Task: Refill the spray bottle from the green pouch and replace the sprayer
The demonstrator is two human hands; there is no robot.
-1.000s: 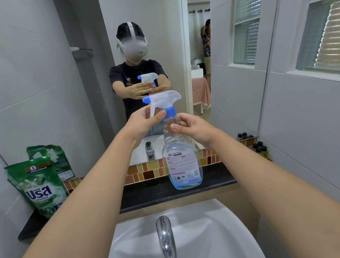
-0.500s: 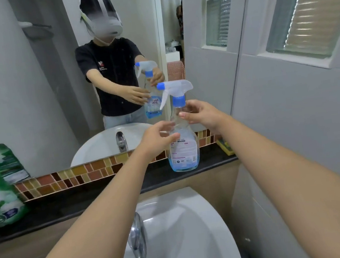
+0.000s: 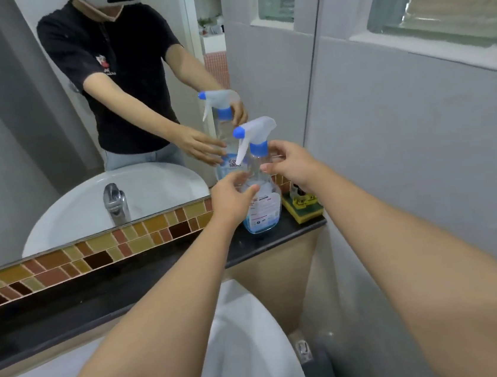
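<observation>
The clear spray bottle (image 3: 262, 210), with a little blue liquid at its bottom, stands upright on the black ledge (image 3: 123, 298) by the right wall. Its white sprayer (image 3: 255, 128) with a blue collar sits on the neck. My right hand (image 3: 292, 166) is at the neck from the right, thumb and fingertips touching just under the collar. My left hand (image 3: 231, 194) hovers at the bottle's shoulder from the left with its fingers apart, holding nothing. The green pouch is out of view.
A yellow-green sponge (image 3: 302, 206) lies on the ledge just right of the bottle. The white sink basin (image 3: 250, 327) is below my arms. The mirror (image 3: 49, 133) behind reflects me, the tap and the bottle. A grey tiled wall (image 3: 407, 154) closes the right side.
My left hand came off the sprayer collar and dropped to the bottle's shoulder, fingers open. The view swung right and down, so the green pouch left the frame.
</observation>
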